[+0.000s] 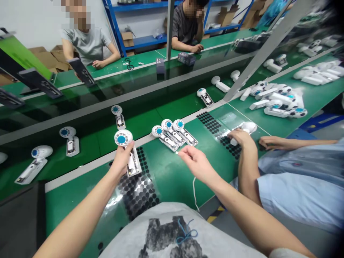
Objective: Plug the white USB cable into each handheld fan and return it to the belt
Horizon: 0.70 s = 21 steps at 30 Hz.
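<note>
Left hand (pixel 122 157) hiding device (pixel 126 150) handle

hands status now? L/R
Left hand: closed on a white device, held above the dot sheet.
Right hand: fingers pinched on a small white part.

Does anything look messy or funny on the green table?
Nothing looks broken or spilled. The one untidy spot is a jumbled heap of white devices on the right of the green table, lying at all angles, while three devices nearby sit neatly side by side.
</note>
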Motion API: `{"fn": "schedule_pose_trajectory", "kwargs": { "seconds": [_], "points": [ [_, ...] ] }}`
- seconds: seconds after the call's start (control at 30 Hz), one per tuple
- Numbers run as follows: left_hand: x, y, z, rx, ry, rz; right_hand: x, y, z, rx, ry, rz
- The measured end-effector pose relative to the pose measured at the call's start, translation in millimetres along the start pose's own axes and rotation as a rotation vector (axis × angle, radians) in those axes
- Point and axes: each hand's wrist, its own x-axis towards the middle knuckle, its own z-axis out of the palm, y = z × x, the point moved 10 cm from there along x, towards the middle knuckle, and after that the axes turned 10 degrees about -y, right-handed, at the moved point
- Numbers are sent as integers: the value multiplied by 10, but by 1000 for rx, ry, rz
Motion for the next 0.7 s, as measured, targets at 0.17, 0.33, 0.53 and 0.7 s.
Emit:
{"fn": "schedule_pose_trajectory", "kwargs": {
  "seconds": [0.17,0.33,0.53,0.7],
  "points": [
    [360,-514,395,-81,-97,-149,175,175,197,-161,-17,-45],
    [562,-785,875,-32,-158,-140,437,346,591,-285,-70,-75],
    [892,-539,466,184,-228,-217,674,595,814,-384,-126,-15],
    [1556,210,-505,228,75,-94,751,680,834,-404,-144,43]
  ]
}}
